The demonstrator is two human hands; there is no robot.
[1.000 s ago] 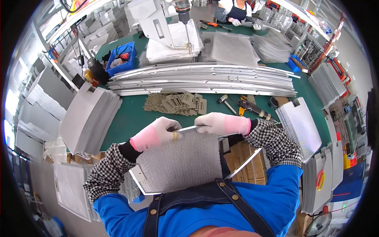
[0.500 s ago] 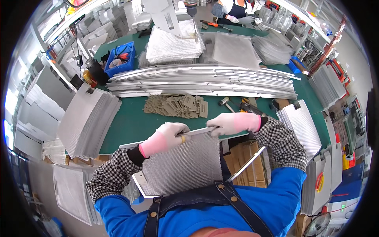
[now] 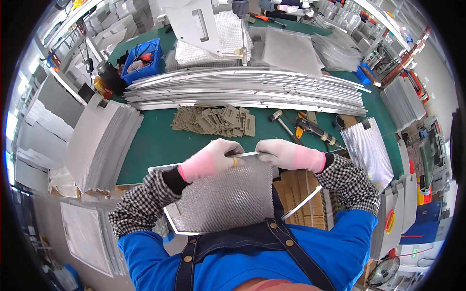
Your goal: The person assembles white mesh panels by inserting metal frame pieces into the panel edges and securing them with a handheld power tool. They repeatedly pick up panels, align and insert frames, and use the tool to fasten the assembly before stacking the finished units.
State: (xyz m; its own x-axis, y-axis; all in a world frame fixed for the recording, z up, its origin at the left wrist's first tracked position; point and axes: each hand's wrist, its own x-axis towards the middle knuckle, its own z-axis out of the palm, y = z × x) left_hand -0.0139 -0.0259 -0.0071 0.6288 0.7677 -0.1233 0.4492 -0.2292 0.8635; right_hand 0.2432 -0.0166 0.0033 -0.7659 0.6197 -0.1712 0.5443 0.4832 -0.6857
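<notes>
A silver metal mesh panel (image 3: 228, 203) lies against my front, at the near edge of the green table. My left hand (image 3: 213, 159), in a white and pink glove, closes its fingers on a thin pale metal strip (image 3: 249, 154) along the panel's far edge. Just right of it, my right hand (image 3: 291, 155) grips the same strip, fingertips curled over it. Only a short piece of the strip shows between both hands. White frame bars edge the panel's left and near sides, and another loose-looking bar (image 3: 302, 202) slants at its right.
Beige plastic pieces (image 3: 213, 120) lie piled beyond my hands, with a hammer (image 3: 284, 123) and a power drill (image 3: 318, 132) to their right. Long metal profiles (image 3: 242, 89) stretch across the table. Stacked mesh panels stand left (image 3: 99, 145) and right (image 3: 369, 153); a cardboard box (image 3: 302, 194) sits below.
My left hand has shifted right and away from me along the strip, so the hands are closer together. The view has tilted slightly, bringing more of the drill into sight.
</notes>
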